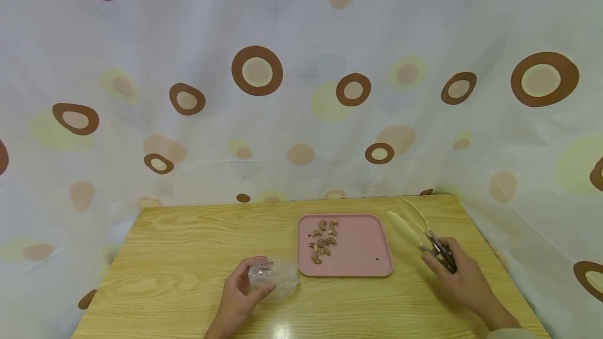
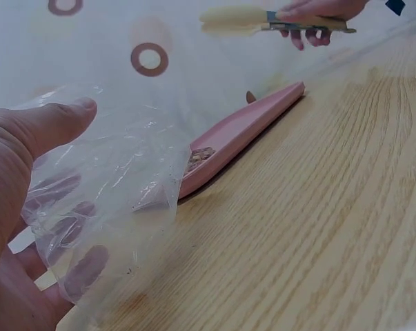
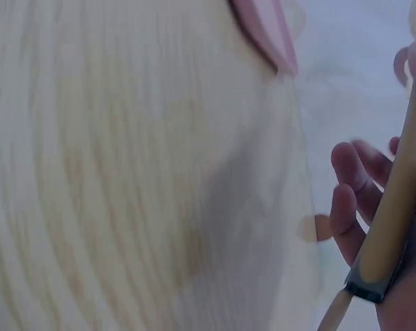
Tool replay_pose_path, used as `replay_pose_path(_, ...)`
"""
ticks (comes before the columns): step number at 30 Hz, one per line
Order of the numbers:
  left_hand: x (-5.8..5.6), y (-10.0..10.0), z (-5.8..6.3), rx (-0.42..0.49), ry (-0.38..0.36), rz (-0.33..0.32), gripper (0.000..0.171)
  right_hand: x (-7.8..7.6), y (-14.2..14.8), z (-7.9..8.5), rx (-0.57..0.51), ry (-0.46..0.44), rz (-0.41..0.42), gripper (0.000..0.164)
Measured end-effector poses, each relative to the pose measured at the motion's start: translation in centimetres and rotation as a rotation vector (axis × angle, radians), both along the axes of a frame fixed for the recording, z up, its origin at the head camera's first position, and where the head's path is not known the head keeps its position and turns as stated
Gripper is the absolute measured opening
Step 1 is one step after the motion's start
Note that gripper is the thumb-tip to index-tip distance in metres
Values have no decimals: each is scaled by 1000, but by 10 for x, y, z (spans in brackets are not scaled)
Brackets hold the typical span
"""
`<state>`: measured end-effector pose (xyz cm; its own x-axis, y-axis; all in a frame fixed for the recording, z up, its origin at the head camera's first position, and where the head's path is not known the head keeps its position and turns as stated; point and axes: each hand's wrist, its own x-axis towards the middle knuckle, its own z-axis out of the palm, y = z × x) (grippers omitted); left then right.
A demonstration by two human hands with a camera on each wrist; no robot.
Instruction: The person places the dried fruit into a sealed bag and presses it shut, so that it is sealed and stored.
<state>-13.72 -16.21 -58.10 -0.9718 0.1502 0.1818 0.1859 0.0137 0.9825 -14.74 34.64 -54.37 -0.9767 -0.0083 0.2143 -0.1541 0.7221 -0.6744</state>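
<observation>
A thin, crinkled clear plastic bag (image 1: 281,281) is in my left hand (image 1: 235,293), low in the head view and left of the pink tray (image 1: 350,268). In the left wrist view the thumb lies over the bag (image 2: 125,172), and the other fingers show through the film behind it. Past the tray's right side, my right hand (image 1: 466,281) grips tongs (image 1: 404,230) by their metal handles. Their long cream-coloured arms stand apart, with nothing between them, and point toward the back of the table. Several cashews (image 1: 321,243) lie on the tray's left half.
The wooden table (image 1: 188,255) meets a spotted cloth backdrop (image 1: 301,119) at the back, and more of this cloth hangs at both sides. Small dark crumbs (image 1: 377,259) dot the tray's right half. Bare wood shows to the left of the bag.
</observation>
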Motion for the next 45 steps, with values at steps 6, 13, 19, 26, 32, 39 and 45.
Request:
replay_pose_path(6,-1,1,1,4,9,-1,54,-4,-17,4,-44,54,35,38)
replay_pose_path(13,-1,3,-5,26,11,-10,54,-8,-28,6,-36,23,86,54)
replay_pose_path(19,0,9,-8,48,-10,-15,53,-10,-41,4,22,3,127,47)
replay_pose_path(26,-1,14,-5,52,10,-30,53,-12,-50,5,83,25,166,42)
replay_pose_path(32,0,15,-3,36,-3,-29,51,-14,-56,6,135,32,172,45)
replay_pose_path(39,0,16,-2,37,-14,-18,51,-15,-64,9,208,16,183,48)
replay_pose_path(45,2,18,-4,45,-19,-37,51,-19,-69,9,219,-12,208,50)
